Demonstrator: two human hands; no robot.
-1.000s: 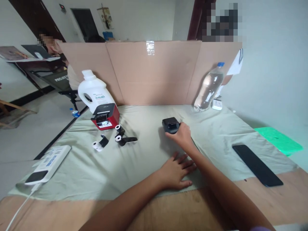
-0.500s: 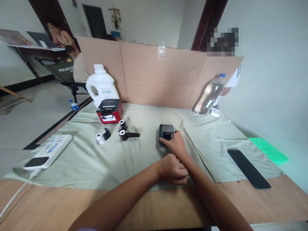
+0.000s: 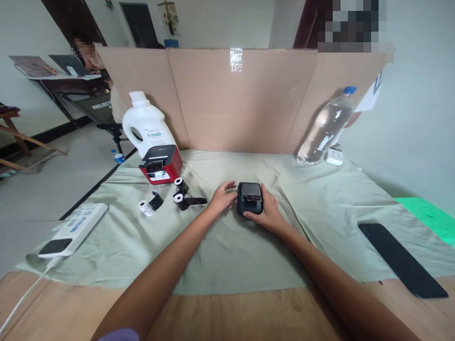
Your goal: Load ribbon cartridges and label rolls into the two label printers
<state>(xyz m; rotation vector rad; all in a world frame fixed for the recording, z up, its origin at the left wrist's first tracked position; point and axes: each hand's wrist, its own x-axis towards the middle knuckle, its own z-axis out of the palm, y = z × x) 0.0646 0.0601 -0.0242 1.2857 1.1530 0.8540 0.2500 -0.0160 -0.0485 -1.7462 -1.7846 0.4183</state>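
Observation:
A small black portable printer (image 3: pixel 249 208) sits on the green cloth, with a short strip of shiny dark paper (image 3: pixel 251 197) across its front. My right hand (image 3: pixel 269 210) grips it from the right, thumb at the lower front edge and fingers along the side. On its left side my left hand (image 3: pixel 223 197) has its fingers spread, their tips at or very near the casing; whether they touch it I cannot tell. Farther left lie a white paper roll (image 3: pixel 145 207) with a dark end and two dark rolls (image 3: pixel 181 202), one trailing a black strip.
A red and black printer (image 3: pixel 161 166) stands before a white jug (image 3: pixel 147 125) at back left. A cardboard screen (image 3: pixel 241 109) closes off the back. A clear bottle (image 3: pixel 325 128) leans at back right. A white power bank (image 3: pixel 76 227) and a black phone (image 3: pixel 401 260) flank my arms.
My left hand has moved from under my right wrist up to the black printer's left side, its fingers unfolding. The right hand still holds the printer. The camera view has shifted.

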